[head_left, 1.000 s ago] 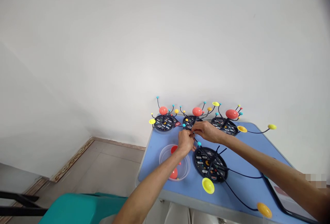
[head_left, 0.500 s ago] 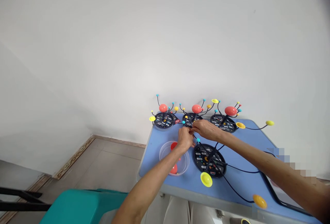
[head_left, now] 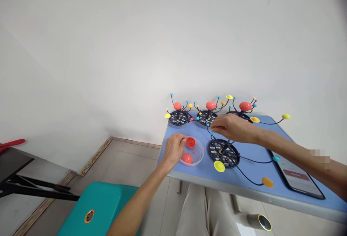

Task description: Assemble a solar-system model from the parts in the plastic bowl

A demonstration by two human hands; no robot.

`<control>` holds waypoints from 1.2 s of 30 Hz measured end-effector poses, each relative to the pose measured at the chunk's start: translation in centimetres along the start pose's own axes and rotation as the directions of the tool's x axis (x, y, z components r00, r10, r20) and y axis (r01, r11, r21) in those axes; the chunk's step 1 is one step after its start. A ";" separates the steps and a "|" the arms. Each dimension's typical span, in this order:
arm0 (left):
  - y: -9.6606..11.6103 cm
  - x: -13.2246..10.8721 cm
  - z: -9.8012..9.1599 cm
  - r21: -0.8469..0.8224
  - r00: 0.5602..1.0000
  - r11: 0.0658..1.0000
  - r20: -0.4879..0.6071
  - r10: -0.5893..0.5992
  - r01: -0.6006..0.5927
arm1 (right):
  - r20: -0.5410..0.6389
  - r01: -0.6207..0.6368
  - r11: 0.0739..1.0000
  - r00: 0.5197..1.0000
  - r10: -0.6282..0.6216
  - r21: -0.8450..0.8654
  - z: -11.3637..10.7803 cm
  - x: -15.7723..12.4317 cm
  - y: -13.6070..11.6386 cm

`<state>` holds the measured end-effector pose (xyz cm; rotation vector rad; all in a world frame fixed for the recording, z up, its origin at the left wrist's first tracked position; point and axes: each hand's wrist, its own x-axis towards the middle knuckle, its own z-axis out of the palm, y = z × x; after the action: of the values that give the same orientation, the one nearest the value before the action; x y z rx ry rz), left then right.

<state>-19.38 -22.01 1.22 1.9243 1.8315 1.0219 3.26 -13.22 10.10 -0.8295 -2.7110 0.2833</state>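
Note:
On the blue table (head_left: 155, 138) a clear round tub (head_left: 201, 152) holds a red half ball (head_left: 190, 142), a red dome (head_left: 187, 158) and a tiny red bead. My left hand (head_left: 175, 147) is at the tub's left rim, thumb and fingers pinched beside the half ball; what they hold, if anything, is hidden. My right hand (head_left: 226, 125) hovers over the back of the nearest planet model, fingers curled close to its blue bead (head_left: 211, 133); its grip is unclear. That model has a black disc base (head_left: 217, 149), bent black arms, a yellow ringed planet (head_left: 219, 166) and an orange one (head_left: 268, 182).
Three models with red balls (head_left: 177, 106) stand in a row along the wall. A tablet-like device (head_left: 300, 178) lies at the table's right. Below are a teal stool (head_left: 100, 207) at left and a round can (head_left: 257, 222) on the floor.
My hands have parted: the left moved to the left rim of the tub, the right moved slightly right and away. A blue bead now shows on the model's right arm. The view has shifted.

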 end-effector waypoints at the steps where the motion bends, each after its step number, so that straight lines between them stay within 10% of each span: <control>1: -0.2 -0.7 -0.2 0.090 0.998 0.994 0.025 0.061 -0.063 | 0.067 0.026 0.999 0.998 -0.023 -0.044 0.3 0.3 -1.1; 8: -0.5 -1.5 1.0 0.494 0.928 0.814 0.347 0.137 -0.305 | 0.404 0.129 0.923 0.914 0.031 -0.363 3.6 4.0 -4.9; 24: -1.2 -2.6 -0.8 0.496 0.939 0.824 0.324 0.117 -0.274 | 0.527 0.303 0.880 0.847 -0.073 -0.366 11.5 7.2 -4.1; 33: -0.5 -2.2 -2.5 0.124 0.974 0.966 0.047 0.221 -0.225 | 0.172 -0.002 0.995 0.985 0.020 -0.100 0.0 3.7 -1.7; 36: 2.2 -1.0 -2.0 -0.155 0.985 0.973 -0.052 0.164 -0.170 | 0.014 -0.215 0.801 0.968 0.249 0.558 -2.8 -0.7 1.3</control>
<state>-19.04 -23.79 3.77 2.0000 1.5751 1.2276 5.37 -12.24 12.20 -0.9562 -2.2598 1.0299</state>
